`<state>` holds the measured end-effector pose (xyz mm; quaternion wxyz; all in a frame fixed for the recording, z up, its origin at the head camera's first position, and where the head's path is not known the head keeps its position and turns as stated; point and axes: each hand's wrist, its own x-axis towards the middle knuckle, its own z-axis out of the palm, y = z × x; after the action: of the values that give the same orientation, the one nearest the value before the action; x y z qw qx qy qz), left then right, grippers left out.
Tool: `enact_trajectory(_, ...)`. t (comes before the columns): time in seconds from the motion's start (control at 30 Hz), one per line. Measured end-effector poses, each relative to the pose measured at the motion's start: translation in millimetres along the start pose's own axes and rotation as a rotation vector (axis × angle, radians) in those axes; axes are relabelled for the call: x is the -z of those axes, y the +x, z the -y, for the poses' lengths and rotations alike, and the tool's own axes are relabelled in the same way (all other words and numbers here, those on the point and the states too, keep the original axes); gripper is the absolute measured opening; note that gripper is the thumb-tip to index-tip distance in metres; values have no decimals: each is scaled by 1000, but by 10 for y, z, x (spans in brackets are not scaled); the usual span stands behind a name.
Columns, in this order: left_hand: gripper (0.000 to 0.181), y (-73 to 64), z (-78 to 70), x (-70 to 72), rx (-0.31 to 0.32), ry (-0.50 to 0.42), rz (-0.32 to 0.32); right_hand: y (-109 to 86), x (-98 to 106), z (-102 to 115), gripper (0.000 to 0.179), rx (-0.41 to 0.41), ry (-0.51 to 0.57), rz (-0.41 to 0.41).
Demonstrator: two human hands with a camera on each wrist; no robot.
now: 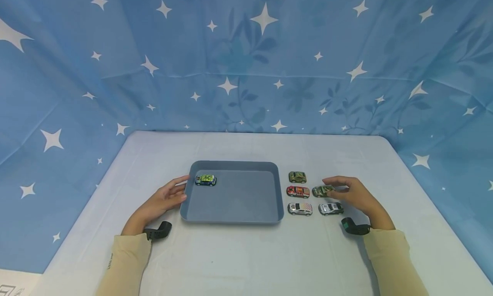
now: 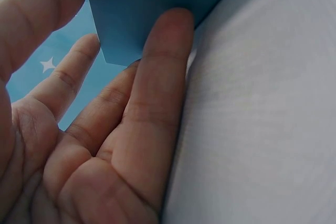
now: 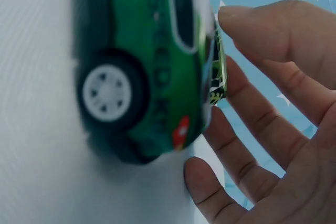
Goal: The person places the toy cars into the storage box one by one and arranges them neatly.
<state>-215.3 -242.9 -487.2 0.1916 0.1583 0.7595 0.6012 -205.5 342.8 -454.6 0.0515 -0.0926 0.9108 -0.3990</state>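
My left hand point(image 1: 167, 198) is at the left end of a blue-grey tray point(image 1: 231, 222), its fingers extended. In the left wrist view, the fingertips point(image 2: 170, 30) lie against the tray's outer wall point(image 2: 142, 14). A small yellow-green and blue toy car point(image 1: 206, 180) sits in the tray's upper left corner. My right hand point(image 1: 352, 194) reaches over a camouflage toy car point(image 1: 320, 191) on the table, thumb and fingers spread about it. In the right wrist view, that hand's thumb and fingers point(image 3: 252, 98) look loosely extended; part of a car point(image 3: 218, 72) shows beside them.
Around the right hand stand an olive camouflage car point(image 1: 297, 177), a red car point(image 1: 298, 191), a white car point(image 1: 300, 208) and a silver car point(image 1: 331, 208). A green-sided car point(image 3: 168, 77) looms in the right wrist view. A blue star-patterned curtain point(image 1: 246, 64) hangs behind the white table point(image 1: 246, 261).
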Motion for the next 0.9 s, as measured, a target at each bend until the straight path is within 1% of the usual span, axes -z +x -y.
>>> enact_trajectory(0.17,71,-16,-6,10,4,-18,2,4,-8,-26,41,-5,-30,13)
enact_trajectory(0.33,71,-21,-9,15,1,-6,2,19,-16,-35,44,-14,-71,19)
enact_trajectory(0.4,71,-20,-6,18,0,-7,2,24,-16,-33,44,-32,-82,20)
enact_trajectory(0.57,71,-8,7,26,13,-14,-1,29,-22,-34,43,-55,-100,19)
enact_trajectory(0.9,72,-5,-13,16,14,-12,4,40,-18,-50,40,-49,-129,21)
